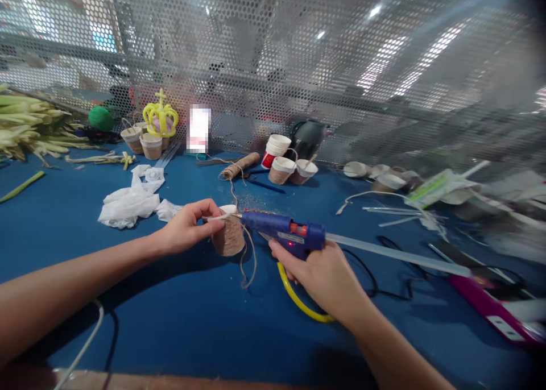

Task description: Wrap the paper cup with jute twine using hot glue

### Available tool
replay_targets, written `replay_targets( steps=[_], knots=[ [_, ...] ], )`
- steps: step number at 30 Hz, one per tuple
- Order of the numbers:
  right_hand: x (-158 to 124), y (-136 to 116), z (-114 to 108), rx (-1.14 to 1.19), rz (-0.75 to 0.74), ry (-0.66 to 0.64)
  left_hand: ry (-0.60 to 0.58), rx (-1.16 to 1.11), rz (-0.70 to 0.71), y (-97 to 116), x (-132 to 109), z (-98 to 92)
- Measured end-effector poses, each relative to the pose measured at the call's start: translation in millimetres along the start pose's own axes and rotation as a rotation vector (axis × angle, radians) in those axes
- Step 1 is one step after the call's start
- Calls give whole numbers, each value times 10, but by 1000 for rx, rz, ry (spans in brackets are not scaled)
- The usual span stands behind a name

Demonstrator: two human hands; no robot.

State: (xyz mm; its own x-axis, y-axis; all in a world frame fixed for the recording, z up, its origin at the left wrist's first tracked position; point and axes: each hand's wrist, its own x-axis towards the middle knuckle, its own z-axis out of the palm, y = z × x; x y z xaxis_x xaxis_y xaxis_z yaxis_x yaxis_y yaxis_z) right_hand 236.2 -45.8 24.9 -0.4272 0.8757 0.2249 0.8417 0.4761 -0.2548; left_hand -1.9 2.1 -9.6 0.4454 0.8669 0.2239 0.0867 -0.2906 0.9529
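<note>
Pinching partly hidden cup (230, 239), left grip (183, 229), right grip (326, 270) clasping glue gun (269, 224), handle obscured

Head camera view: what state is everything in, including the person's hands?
Left hand: closed at the twine-wrapped cup's rim
Right hand: gripping the glue gun
Glue gun: red light lit, nozzle at the rim
Glue stick: protruding from the gun's rear
Twine-wrapped cup: held, wrapped
Twine roll: lying down, strand loose
White wad: crumpled
Yellow crown: upright
</note>
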Motion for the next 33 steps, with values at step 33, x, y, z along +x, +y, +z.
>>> replay_targets(
  steps=[33],
  knots=[
    [91,-336,-139,353,287,90,-19,-1,17,-20,-6,-12]
  ],
)
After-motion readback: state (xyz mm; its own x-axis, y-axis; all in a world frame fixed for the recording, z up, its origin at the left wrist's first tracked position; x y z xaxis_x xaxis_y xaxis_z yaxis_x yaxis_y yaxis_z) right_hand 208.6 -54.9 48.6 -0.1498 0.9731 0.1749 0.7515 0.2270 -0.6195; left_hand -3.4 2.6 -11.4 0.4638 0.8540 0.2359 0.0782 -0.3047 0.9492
